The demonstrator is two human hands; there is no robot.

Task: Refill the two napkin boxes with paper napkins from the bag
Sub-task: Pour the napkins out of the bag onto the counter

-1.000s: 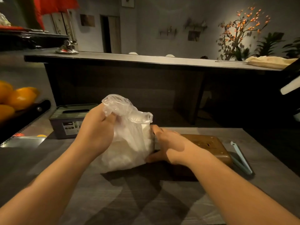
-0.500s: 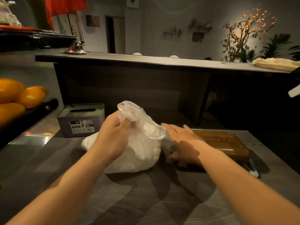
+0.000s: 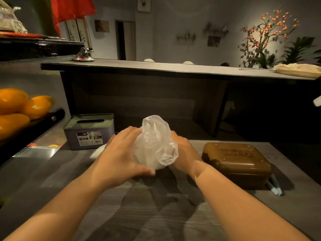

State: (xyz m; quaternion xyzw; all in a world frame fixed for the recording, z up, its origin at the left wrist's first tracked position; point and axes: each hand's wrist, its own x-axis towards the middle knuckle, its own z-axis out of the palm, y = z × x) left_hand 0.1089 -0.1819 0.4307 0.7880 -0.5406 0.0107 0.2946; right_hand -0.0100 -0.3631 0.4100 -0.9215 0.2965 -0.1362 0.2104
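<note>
Thin clear plastic bag (image 3: 154, 143) stuffed with white paper napkins, sitting dead centre of the frame on the grey tabletop (image 3: 156, 214). Looks feather-light and totally floppy, crinkly film that'll slide and bunch under fingers, so probably no point squeezing hard. Best bet: pinch the loose twisted neck poking up top to open it, or cup the fat lower bulge where the napkins give it some body. Napkins inside likely soft and easy to crumple, so gentle handling.

Left hand (image 3: 119, 153) curled around the bag's left side, thumb tucked under the bottom edge. Right hand (image 3: 182, 150) wrapped against the right side, fingers mostly hidden behind the plastic. Both grasping the bag, nothing let go.

Grey napkin box (image 3: 89, 132) with a slot lid just left of the hands, lid on. Brown napkin box (image 3: 238, 162) just right, closed too. Oranges (image 3: 19, 108) far left of frame.
</note>
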